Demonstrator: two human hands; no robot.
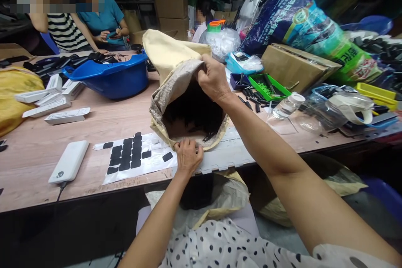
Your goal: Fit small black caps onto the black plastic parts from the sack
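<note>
A pale yellow woven sack [171, 56] lies on the table with its mouth facing me, and dark pieces too shadowed to name show inside. My right hand [215, 76] is closed on the upper right of its rim. At the bottom of the mouth, my left hand [189, 155] has its fingers curled over the rim. Just left of that hand is a white sheet [138, 169] bearing rows of black rounded stickers [126, 153]. Below the table edge, in front of my lap, another sack [230, 197] stands with its mouth open.
A white power bank [69, 161], small white boxes [67, 115] and a blue basin [109, 76] are on the left. To the right are a green tray [269, 86], a clear bottle [289, 104], a cardboard box [297, 67] and a large printed sack [317, 29]. Other people sit across the table.
</note>
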